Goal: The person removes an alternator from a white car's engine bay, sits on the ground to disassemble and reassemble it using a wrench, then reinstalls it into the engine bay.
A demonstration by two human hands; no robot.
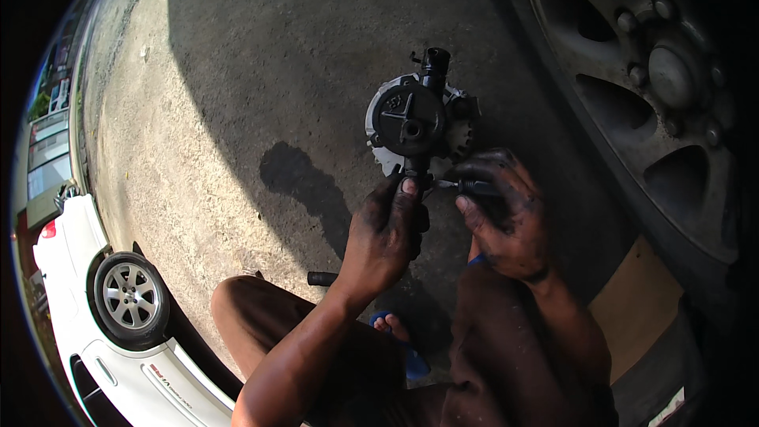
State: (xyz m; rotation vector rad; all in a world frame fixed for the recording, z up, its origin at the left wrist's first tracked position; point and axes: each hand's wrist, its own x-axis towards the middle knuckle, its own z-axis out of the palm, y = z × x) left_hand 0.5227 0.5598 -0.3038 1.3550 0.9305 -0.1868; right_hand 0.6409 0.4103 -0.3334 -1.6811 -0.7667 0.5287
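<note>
A round engine part (407,119), with a black cap in front of a silver slotted housing, is in the middle of the view. From its top rises a short black pipe fitting (435,66). My left hand (383,225), smeared with dark grease, is closed around the stub at the part's lower end, thumb on top. Just to the right, my right hand (510,217) grips a tool with a black ribbed handle (477,187). Its short metal tip points left at the stub, close to my left thumb. My fingers hide the tool's rear end, so its exact kind is unclear.
A large vehicle wheel (672,75) stands close on the right, with a brown cardboard sheet (640,308) below it. Beside my left forearm lies a black tube end (321,278). A dark stain (296,178) marks the concrete. At far left is a parked white car (118,364).
</note>
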